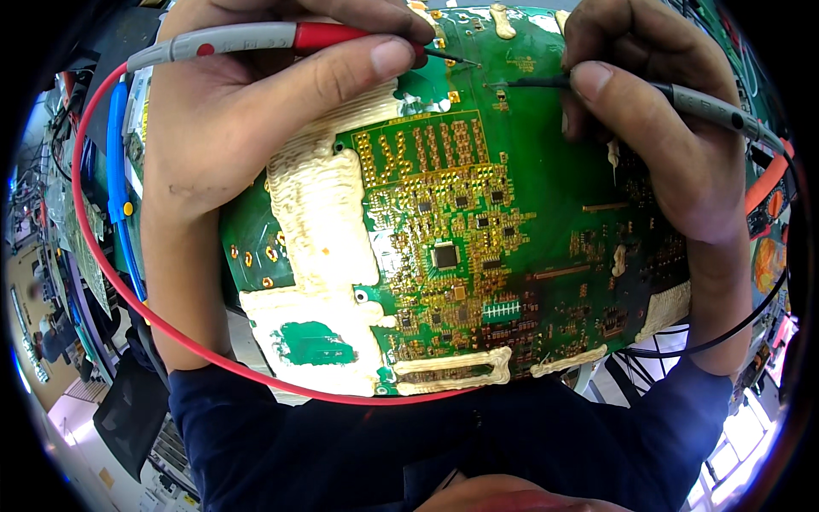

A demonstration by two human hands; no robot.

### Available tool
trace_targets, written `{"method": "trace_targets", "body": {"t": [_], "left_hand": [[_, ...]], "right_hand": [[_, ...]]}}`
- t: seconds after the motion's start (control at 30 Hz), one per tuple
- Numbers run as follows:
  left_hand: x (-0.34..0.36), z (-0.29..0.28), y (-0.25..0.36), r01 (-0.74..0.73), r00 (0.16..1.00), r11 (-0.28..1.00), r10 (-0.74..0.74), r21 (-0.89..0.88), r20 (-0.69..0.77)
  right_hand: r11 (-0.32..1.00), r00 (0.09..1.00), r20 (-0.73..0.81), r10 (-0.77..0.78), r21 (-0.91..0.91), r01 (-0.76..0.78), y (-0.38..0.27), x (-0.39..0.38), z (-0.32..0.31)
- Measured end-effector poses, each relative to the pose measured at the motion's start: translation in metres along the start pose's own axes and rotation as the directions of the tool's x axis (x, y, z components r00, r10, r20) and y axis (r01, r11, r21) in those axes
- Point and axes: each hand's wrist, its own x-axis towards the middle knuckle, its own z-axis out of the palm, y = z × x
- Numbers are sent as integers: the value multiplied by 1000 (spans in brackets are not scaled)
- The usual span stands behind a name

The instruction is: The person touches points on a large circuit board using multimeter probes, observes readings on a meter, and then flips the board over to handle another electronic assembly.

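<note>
A large green circuit board lies in front of me, with cream-coloured sealant spread over its left side and along its near edge. My left hand pinches a red-and-grey test probe, whose metal tip points right and reaches the far part of the board. From the right, my right hand grips a black-and-grey test probe, its tip close to the red one's near a small component. Whether either tip touches the board I cannot tell. A square black chip sits mid-board.
A red test lead loops down the left and across the board's near edge. The black lead curves round my right forearm. Beyond the left arm lies a blue tool or cable. A black chair stands at lower left.
</note>
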Motion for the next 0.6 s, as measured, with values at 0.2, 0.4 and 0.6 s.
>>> {"method": "trace_targets", "body": {"t": [0.2, 0.4, 0.6], "left_hand": [[-1, -2, -1, 1, 1000, 1000, -1, -11, 8], [4, 5, 5, 8, 999, 999, -10, -43, -48], [2, 6, -11, 7, 988, 991, -28, -133, -151]], "right_hand": [[994, 998, 14, 66, -85, -64, -11, 1, 3], [996, 995, 74, 67, 57, -71, 2, 5, -9], [999, 997, 65, 38, 6, -39, 2, 4, -8]]}}
